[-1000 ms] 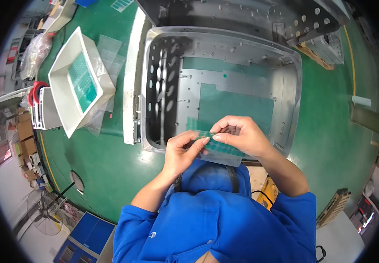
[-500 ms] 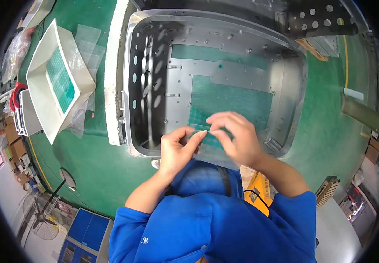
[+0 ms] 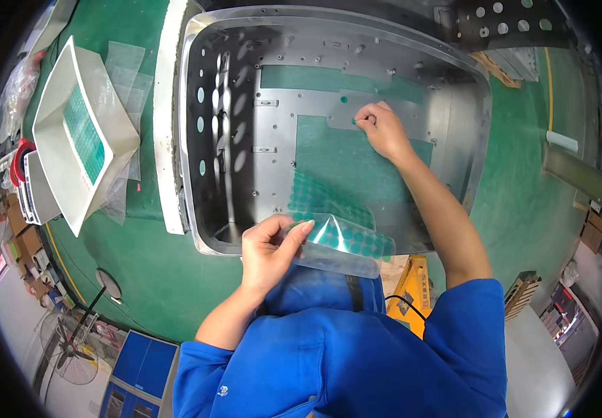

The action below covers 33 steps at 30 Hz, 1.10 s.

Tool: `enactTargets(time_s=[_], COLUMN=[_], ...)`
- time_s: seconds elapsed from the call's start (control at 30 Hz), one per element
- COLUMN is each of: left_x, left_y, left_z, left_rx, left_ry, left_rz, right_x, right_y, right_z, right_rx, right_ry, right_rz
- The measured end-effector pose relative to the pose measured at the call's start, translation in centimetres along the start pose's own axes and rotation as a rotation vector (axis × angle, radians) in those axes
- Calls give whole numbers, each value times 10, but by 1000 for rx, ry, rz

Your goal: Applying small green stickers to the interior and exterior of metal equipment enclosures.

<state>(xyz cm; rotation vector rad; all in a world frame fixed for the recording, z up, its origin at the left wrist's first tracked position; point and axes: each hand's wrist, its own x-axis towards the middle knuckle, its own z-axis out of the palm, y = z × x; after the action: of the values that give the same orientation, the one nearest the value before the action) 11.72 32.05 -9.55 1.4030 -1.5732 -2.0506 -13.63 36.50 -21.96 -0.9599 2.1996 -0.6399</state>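
Observation:
My left hand [image 3: 270, 252] pinches the edge of a clear backing sheet with rows of round green stickers [image 3: 354, 241]. The sheet bends over the near rim of a large grey metal box [image 3: 478, 160]. Farther in, my right hand [image 3: 382, 130] is closed over the box floor, thumb and fingertips together. A small green round sticker [image 3: 354, 121] shows at its fingertips, mostly hidden. Just left of that hand, a green dot [image 3: 344, 99] sits on the metal floor. Studs, small brackets and large green-looking rectangular areas [image 3: 346, 157] mark the floor.
At the left a white bin [image 3: 44, 129] holds another green dotted sheet [image 3: 85, 136], with clear plastic sheets [image 3: 125, 59] beside it. A white ledge [image 3: 167, 125] borders the box's left side. Near the right of my body stands a yellow piece of equipment [image 3: 412, 287].
My right hand has left the sticker sheet and moved forward over the box floor. My left hand keeps the sheet, which now spreads open more. The view has shifted slightly.

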Motion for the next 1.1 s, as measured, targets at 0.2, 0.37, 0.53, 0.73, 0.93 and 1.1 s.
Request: enactTargets(time_s=[0.2,0.37,0.53,0.73,0.93,1.1], left_x=[0,1,1,1,1,1], left_y=[2,4,4,5,7,8], left_z=[-1,1,4,4,5,6], left_rx=[31,8,-7,-11,-18,-30], left_ry=[-26,-6,26,31,35,24], left_rz=[-44,-43,-32,-56,-72,-78], right_x=[1,0,-2,0,0,-2], right_y=[-2,-2,-4,-2,-6,-7], right_z=[3,6,4,2,3,3], right_rx=[-38,-62,-78,-57,-74,-97], right_ry=[45,58,56,19,27,52], right_rz=[15,39,39,55,66,59])
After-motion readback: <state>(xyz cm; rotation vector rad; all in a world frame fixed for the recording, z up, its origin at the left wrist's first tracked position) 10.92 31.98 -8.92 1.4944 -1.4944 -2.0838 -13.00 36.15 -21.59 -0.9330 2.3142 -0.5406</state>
